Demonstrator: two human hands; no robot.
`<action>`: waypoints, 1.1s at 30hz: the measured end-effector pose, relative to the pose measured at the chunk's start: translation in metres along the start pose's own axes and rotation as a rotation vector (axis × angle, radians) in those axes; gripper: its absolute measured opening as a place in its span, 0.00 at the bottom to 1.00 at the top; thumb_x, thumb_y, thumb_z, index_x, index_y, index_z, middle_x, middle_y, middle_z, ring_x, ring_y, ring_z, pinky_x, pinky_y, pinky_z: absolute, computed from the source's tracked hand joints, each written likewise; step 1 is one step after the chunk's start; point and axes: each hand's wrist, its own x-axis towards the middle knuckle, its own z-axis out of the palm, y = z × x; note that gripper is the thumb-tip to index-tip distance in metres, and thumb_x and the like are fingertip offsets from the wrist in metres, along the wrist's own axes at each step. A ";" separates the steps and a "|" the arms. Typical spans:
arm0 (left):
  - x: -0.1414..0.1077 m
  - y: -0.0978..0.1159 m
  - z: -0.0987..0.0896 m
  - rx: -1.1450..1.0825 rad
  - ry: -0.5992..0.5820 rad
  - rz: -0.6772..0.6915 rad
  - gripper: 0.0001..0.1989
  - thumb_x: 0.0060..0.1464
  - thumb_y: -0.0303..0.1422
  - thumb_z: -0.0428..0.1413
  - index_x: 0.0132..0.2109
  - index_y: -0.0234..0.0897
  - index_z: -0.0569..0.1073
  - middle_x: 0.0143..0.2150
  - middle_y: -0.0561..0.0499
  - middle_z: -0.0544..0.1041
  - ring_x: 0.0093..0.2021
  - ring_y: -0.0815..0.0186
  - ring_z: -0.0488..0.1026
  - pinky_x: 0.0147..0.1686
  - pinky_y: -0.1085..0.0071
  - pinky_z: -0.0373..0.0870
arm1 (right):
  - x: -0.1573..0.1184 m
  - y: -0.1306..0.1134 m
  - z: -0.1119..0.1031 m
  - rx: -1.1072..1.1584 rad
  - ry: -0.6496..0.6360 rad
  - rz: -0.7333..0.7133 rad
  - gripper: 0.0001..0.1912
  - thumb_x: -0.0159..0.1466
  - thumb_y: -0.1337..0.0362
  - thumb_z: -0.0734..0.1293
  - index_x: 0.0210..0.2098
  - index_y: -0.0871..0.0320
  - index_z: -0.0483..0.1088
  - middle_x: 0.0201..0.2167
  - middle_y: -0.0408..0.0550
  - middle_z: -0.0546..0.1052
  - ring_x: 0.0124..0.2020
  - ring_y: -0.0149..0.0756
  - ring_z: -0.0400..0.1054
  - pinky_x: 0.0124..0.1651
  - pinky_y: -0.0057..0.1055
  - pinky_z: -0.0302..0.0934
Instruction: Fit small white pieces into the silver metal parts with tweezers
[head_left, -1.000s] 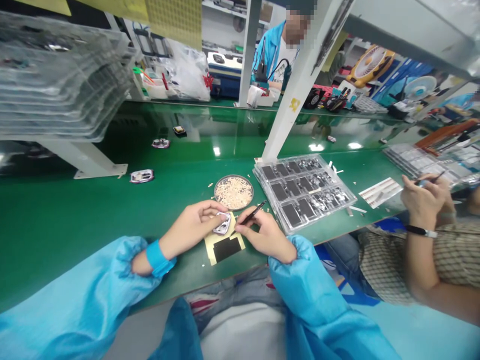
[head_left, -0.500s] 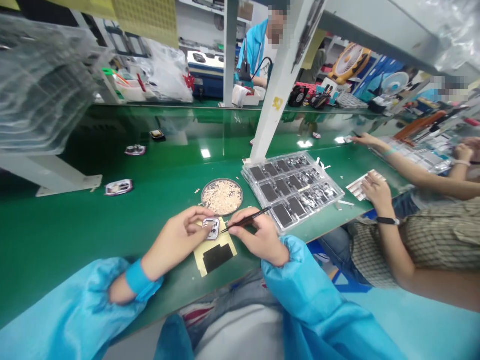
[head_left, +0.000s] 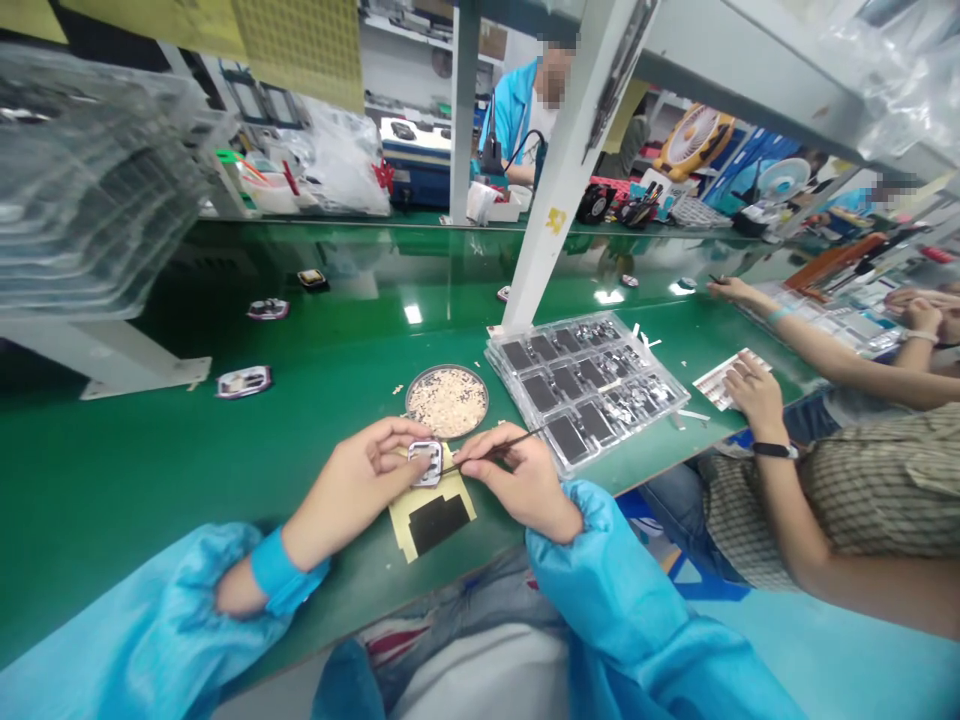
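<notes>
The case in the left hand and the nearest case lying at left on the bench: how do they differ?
The left hand grips the held case; the lying case rests on the green bench. The held case is tilted toward the camera; the lying case lies flat. A dark tool points at the held case, none at the lying case. Both have rounded corners and pale insides.

Legible text: none. Reddish rows on the pale sheet [head_left: 711, 386] at right are staying too small to resolve. Dark print on the white box [head_left: 663, 188] at the back is blurring. The yellow patch [head_left: 555, 220] on the white post [head_left: 541, 262] is showing no readable characters.
</notes>
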 end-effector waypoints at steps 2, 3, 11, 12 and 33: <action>0.000 0.003 0.001 -0.033 -0.012 -0.014 0.22 0.45 0.44 0.69 0.44 0.40 0.75 0.40 0.45 0.82 0.35 0.58 0.82 0.37 0.64 0.81 | -0.001 -0.002 -0.001 0.077 -0.015 0.033 0.11 0.59 0.59 0.75 0.33 0.55 0.70 0.36 0.47 0.82 0.41 0.39 0.78 0.49 0.40 0.73; 0.000 0.005 0.001 -0.045 -0.018 -0.022 0.22 0.45 0.44 0.69 0.44 0.40 0.75 0.40 0.46 0.82 0.35 0.58 0.82 0.35 0.65 0.81 | -0.001 -0.003 -0.002 0.113 -0.030 0.046 0.12 0.59 0.59 0.76 0.33 0.55 0.69 0.35 0.47 0.82 0.41 0.39 0.78 0.48 0.40 0.73; -0.005 0.006 0.004 -0.156 -0.081 -0.072 0.22 0.47 0.40 0.69 0.47 0.38 0.72 0.39 0.47 0.81 0.34 0.60 0.80 0.37 0.65 0.80 | -0.001 -0.009 -0.001 0.192 0.019 -0.072 0.12 0.60 0.61 0.76 0.35 0.55 0.68 0.34 0.47 0.81 0.37 0.37 0.78 0.43 0.38 0.74; -0.006 0.005 0.005 -0.169 -0.104 -0.073 0.23 0.48 0.40 0.69 0.48 0.37 0.72 0.39 0.47 0.80 0.34 0.61 0.80 0.37 0.64 0.80 | 0.000 -0.008 0.000 0.144 0.054 -0.128 0.11 0.60 0.63 0.75 0.35 0.55 0.69 0.35 0.47 0.81 0.39 0.38 0.78 0.45 0.39 0.73; -0.012 0.007 0.012 -0.125 -0.217 -0.111 0.23 0.51 0.42 0.66 0.49 0.34 0.71 0.39 0.45 0.80 0.34 0.62 0.77 0.31 0.70 0.77 | 0.000 0.003 0.004 -0.018 0.080 -0.315 0.10 0.58 0.71 0.76 0.36 0.55 0.73 0.37 0.49 0.83 0.42 0.39 0.79 0.48 0.40 0.73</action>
